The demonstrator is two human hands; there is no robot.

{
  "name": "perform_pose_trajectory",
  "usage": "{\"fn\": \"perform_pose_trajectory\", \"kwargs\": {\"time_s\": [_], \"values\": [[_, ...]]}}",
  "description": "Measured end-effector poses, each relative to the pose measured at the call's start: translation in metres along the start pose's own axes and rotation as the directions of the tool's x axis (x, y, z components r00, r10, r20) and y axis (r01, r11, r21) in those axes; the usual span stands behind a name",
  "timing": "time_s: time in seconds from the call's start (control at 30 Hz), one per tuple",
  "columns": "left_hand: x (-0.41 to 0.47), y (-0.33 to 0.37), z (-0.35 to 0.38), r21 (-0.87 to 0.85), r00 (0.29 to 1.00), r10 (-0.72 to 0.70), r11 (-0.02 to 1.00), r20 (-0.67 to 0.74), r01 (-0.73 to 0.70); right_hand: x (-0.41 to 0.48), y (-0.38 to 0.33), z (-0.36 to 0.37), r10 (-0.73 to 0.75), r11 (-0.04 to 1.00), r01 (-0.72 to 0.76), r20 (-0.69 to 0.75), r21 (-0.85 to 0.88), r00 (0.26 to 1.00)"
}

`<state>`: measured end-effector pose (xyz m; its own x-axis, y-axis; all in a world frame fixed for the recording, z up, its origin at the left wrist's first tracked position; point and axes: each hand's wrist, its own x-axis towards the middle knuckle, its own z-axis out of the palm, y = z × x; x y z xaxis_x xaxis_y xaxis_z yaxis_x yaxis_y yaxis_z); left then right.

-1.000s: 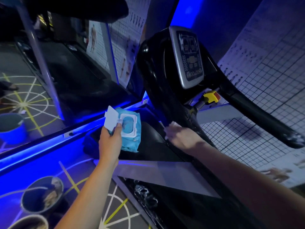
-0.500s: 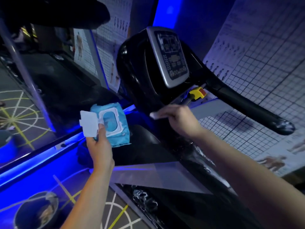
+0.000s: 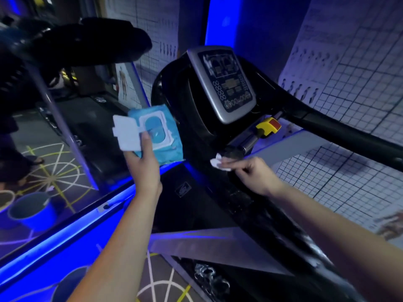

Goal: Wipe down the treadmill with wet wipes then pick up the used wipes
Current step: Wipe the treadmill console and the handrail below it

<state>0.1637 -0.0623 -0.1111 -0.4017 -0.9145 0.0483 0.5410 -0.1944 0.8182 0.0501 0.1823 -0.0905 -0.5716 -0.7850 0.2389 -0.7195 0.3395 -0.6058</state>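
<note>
Right hand [image 3: 250,175] raised wipe [image 3: 218,164]; left hand [image 3: 144,164] grips pack [image 3: 168,147].

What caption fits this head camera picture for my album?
Right hand wipes the treadmill with a wet wipe; left hand holds the open wipes pack.

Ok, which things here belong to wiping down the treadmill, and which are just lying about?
Part of the job: treadmill; wet wipe pack, lid open, held in the left hand; white wipe pinched by the right hand.

Just lying about: blue bucket on the floor; wall charts.
</note>
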Motion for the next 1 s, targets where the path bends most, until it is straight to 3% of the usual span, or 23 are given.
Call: {"fn": "perform_pose_trajectory", "kwargs": {"time_s": [0.17,0.27,0.37,0.5,0.77,0.87,1.0], "values": [[0.026,0.004,0.061,0.141,0.979,0.114,0.98,0.168,-0.139,-0.009,0.005,-0.005,-0.042,0.997,0.034,0.109,0.07,0.993],[0.036,0.002,0.093,0.261,0.941,0.182,0.93,0.284,-0.259,0.004,0.001,-0.021,0.099,0.97,-0.087,-0.042,0.226,0.994],[0.048,-0.002,0.112,0.471,0.874,0.233,0.768,0.426,-0.435,0.027,0.018,-0.041,0.269,0.908,-0.17,-0.222,0.383,0.937],[0.062,-0.013,0.129,0.59,0.823,0.186,0.614,0.537,-0.524,0.058,0.053,-0.051,0.408,0.873,-0.288,-0.267,0.393,0.873],[0.082,-0.037,0.137,0.629,0.793,0.276,0.492,0.543,-0.602,0.077,0.096,-0.008,0.201,0.974,-0.189,-0.091,0.126,0.975],[0.083,-0.039,0.137,0.636,0.769,0.27,0.441,0.579,-0.633,0.054,0.096,-0.002,0.076,0.986,-0.058,-0.112,0.156,0.991],[0.082,-0.039,0.138,0.646,0.761,0.291,0.405,0.58,-0.647,0.032,0.081,-0.001,0.029,0.947,-0.015,-0.039,0.321,0.999]]}}
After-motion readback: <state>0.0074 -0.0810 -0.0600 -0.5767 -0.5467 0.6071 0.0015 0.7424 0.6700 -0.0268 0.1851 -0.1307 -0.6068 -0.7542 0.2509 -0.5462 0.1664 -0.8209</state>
